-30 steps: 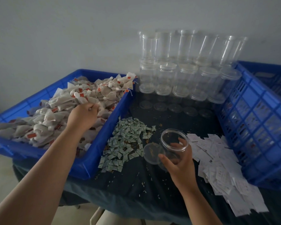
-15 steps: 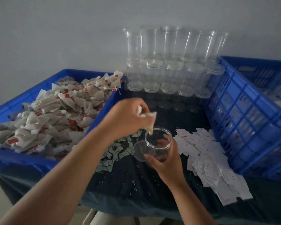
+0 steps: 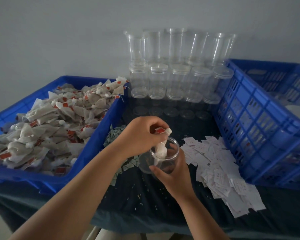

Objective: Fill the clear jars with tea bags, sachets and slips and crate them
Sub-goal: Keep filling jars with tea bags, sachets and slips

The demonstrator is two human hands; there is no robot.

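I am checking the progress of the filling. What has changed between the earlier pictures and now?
The left hand left the blue tray, took one tea bag and carried it right to the open jar; its fingers now lower the bag into the jar's mouth. The right hand has held the jar throughout. The slips and the stacked jars stayed as they were.

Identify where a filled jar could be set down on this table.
Bare cloth at the front edge, between tea-bag tray and slips; a smaller patch between held jar and loose lids. Crowded: sachets, stacked jars at the back.
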